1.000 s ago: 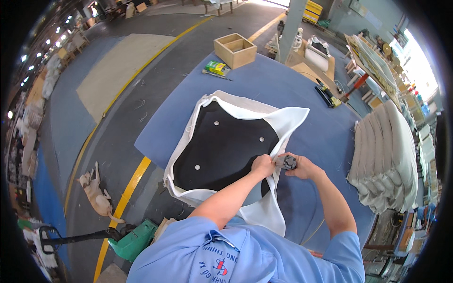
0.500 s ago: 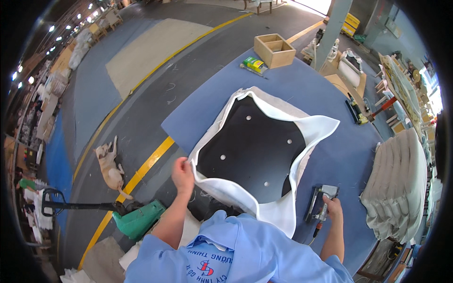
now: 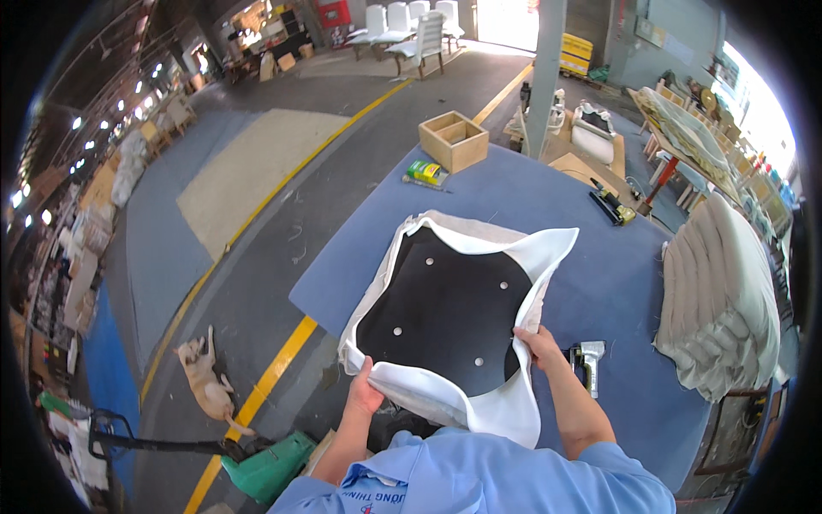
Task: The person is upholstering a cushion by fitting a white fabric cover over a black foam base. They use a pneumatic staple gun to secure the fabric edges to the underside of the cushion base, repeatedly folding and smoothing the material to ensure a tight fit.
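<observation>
A chair seat cushion lies upside down on a blue-topped table (image 3: 616, 283). Its black base board (image 3: 445, 313) has several round holes, and white padding (image 3: 419, 385) stands up around it in a wavy rim. Light grey fabric (image 3: 471, 230) shows along the outer sides. My left hand (image 3: 365, 396) grips the rim at the near left corner, thumb on top. On the right side of the rim, my right hand (image 3: 538, 348) pinches the edge of the padding. A pneumatic staple gun (image 3: 589, 361) rests on the table just right of my right hand.
A wooden divided box (image 3: 455, 144) and a green-yellow packet (image 3: 426, 171) sit at the far end of the table. Another staple gun (image 3: 610, 208) lies farther right. Stacked cushions (image 3: 719, 300) stand at the right edge. A dog (image 3: 208, 381) lies on the floor, left.
My right hand has let go of the staple gun, leaving it on the table, and taken hold of the cushion's right edge. My left hand now grips the near left corner. The view has tilted up.
</observation>
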A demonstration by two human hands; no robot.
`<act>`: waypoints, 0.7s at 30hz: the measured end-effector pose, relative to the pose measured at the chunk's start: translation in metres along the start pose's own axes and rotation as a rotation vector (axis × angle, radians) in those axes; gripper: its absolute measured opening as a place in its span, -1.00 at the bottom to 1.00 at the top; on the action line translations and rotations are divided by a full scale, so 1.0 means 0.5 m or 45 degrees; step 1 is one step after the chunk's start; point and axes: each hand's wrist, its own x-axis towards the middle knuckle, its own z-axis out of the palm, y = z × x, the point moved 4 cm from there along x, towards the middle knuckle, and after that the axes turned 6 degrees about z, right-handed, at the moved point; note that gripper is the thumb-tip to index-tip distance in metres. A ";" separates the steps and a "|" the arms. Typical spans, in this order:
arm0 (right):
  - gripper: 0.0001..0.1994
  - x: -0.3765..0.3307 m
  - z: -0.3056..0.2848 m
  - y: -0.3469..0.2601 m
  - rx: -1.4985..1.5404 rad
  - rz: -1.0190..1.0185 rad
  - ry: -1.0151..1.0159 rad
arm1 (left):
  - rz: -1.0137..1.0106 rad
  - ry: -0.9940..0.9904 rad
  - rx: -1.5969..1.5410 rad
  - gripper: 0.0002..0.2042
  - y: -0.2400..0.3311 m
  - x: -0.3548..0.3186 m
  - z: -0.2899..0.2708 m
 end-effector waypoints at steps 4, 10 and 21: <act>-0.29 0.012 0.048 0.000 0.249 0.128 -0.085 | 0.297 -0.052 0.431 -0.40 0.128 0.093 0.099; -0.51 -0.130 0.394 0.022 0.884 0.223 -0.468 | 0.787 -0.113 1.163 -0.38 0.556 0.177 0.399; -0.68 -0.410 0.475 -0.021 -0.248 -0.170 -1.408 | 1.037 -0.886 2.483 -0.28 0.444 -0.038 0.940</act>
